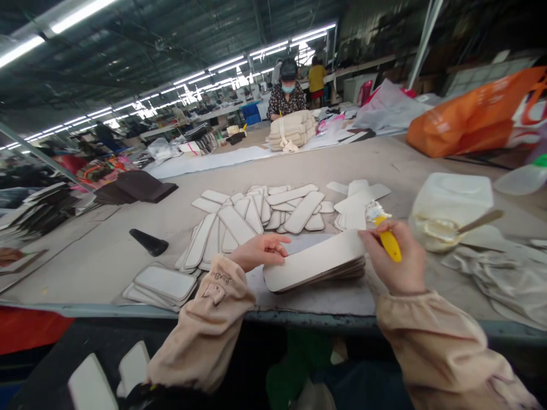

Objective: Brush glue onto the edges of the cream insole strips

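Note:
My right hand (404, 259) is closed around a brush with a yellow handle (390, 244). White paste clings to the brush's bristles (376, 212). Its fingertips also touch the right end of a long pale strip with rounded corners (314, 259), the top one of a small stack. At the strip's left end, my left hand (261, 250) has its fingers stretched out and apart, some of them against the strip's edge. Behind the stack lies a loose heap of similar white, dark-edged pieces (241, 222). Several plain pale pieces (356, 196) lie crossed to its right.
A cut-open white jug (455, 199) holding paste and a flat stick (481, 221) stands right, near a crumpled cloth (508, 273). Left are a black cone-like object (149, 242) and another small pile (164, 282). An orange bag (465, 119) and a person (287, 102) are farther back.

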{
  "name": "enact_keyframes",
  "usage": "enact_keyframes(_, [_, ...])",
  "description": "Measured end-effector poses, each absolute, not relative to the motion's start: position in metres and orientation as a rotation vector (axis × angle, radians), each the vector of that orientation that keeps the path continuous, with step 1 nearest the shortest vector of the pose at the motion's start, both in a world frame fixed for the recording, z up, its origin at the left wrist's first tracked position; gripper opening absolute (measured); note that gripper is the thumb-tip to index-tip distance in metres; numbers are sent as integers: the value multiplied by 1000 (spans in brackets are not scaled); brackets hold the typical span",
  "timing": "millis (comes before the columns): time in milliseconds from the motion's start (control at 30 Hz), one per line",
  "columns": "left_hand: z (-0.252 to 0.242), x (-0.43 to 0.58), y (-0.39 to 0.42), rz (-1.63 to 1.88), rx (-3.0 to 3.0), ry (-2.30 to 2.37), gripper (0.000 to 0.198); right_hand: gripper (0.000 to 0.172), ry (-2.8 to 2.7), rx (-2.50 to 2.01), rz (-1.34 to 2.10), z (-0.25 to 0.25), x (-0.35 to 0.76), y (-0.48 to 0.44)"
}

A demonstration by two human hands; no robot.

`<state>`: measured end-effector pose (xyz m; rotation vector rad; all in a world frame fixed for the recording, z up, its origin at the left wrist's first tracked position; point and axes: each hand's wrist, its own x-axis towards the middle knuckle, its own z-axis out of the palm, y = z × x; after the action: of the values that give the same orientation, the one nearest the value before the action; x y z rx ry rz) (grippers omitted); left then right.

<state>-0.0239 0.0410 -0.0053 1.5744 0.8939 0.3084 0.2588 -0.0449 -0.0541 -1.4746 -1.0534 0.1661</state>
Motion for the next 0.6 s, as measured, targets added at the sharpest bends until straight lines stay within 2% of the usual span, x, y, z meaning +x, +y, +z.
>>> enact_keyframes(200, [-39,-35,29,614,1605,1198,49,22,-1285,-1663,-27,-66,260,-43])
enact_keyframes(433, [-49,-23,30,624,1776,1346,33,24,-1387,-1818,-94,-80,265,-39])
enact_keyframes(600, [-46,-20,29,581,1917,1378,32,20,-1426,-1897,-95,-78,263,-40])
